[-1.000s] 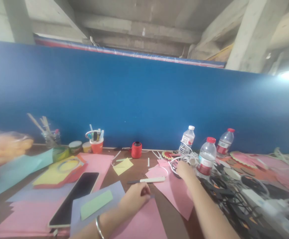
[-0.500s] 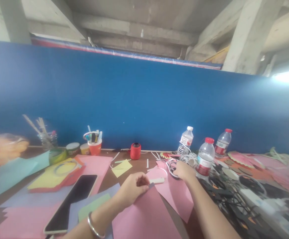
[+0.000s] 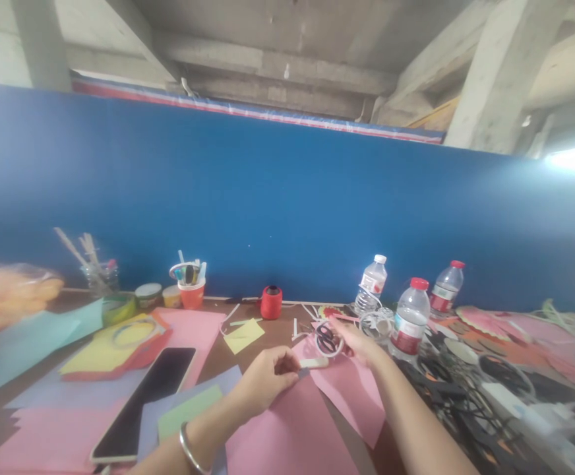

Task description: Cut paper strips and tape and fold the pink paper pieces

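Note:
My left hand [image 3: 270,379] is closed at the top corner of a pink paper sheet [image 3: 292,435], thumb and fingers pinched together there. A white stick-like object [image 3: 314,363] lies just past its fingertips; I cannot tell whether the hand touches it. My right hand [image 3: 357,340] is closed on a pair of scissors with dark handles [image 3: 325,335], held above a second pink sheet [image 3: 354,392]. A white ring or loop surrounds the handles. The blades are not clearly visible.
To the left lie a phone [image 3: 146,402], yellow paper [image 3: 104,346] and an orange cup of pens [image 3: 192,293]. A red spool [image 3: 271,303] stands at the back. Several water bottles [image 3: 411,316] and tangled black cables [image 3: 460,396] are on the right.
My right hand has moved left with the scissors, away from the bottles and closer to my left hand. The left hand stays at the pink sheet's corner.

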The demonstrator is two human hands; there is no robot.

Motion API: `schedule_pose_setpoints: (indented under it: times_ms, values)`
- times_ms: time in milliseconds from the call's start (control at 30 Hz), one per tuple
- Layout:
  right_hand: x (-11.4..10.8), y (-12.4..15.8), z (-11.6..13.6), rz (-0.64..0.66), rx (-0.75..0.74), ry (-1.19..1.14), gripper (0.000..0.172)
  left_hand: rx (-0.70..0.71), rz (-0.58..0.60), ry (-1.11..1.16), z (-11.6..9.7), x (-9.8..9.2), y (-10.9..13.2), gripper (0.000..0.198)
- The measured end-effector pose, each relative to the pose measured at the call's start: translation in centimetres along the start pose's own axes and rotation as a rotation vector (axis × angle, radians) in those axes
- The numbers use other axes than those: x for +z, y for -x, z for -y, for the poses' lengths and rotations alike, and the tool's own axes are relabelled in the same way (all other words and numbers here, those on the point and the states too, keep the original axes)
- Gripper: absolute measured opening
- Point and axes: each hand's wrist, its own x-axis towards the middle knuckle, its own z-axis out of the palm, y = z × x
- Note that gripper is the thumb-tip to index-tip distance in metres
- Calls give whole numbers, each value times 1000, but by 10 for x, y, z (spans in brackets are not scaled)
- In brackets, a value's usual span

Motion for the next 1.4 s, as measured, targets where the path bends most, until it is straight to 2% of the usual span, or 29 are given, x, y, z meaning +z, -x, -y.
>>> schedule_pose_setpoints:
  times_ms: [133, 300, 433, 500, 600, 767, 933, 1133, 1233, 1333, 1400]
  values:
    - [-5, 6, 7, -95, -85, 31, 27, -5, -7, -7, -1, 1, 0, 13]
    - [-20, 11, 12, -365, -67, 252, 43, -23, -46, -24, -3, 0, 0, 13]
    - [-11, 18, 23, -432, -62, 451, 37, -32, -103, -32, -6, -4, -1, 10]
    - [3, 20, 32, -413, -86, 523, 30, -27, -127, -29, -6, -6, -1, 8]
    - [28, 20, 41, -281, -97, 605, 19, -16, -143, -24, -6, -8, -3, 7]
    - [54, 17, 36, -162, -49, 671, 28, -29, -144, -24, -17, -16, -1, 14]
    - [47, 19, 37, -186, -69, 600, 22, -24, -174, -57, -43, -32, 9, 21]
    - [26, 33, 64, -296, -145, 331, 13, 62, -188, -240, -77, -56, 21, 23]
    - [26, 46, 83, -241, -223, 162, 13, 52, -191, -269, -95, -65, 27, 23]
    - [36, 68, 104, -181, -298, 36, 14, 41, -206, -278, -109, -73, 34, 24]
    - [44, 89, 119, -66, -375, -112, 11, 31, -197, -284, -114, -77, 38, 24]
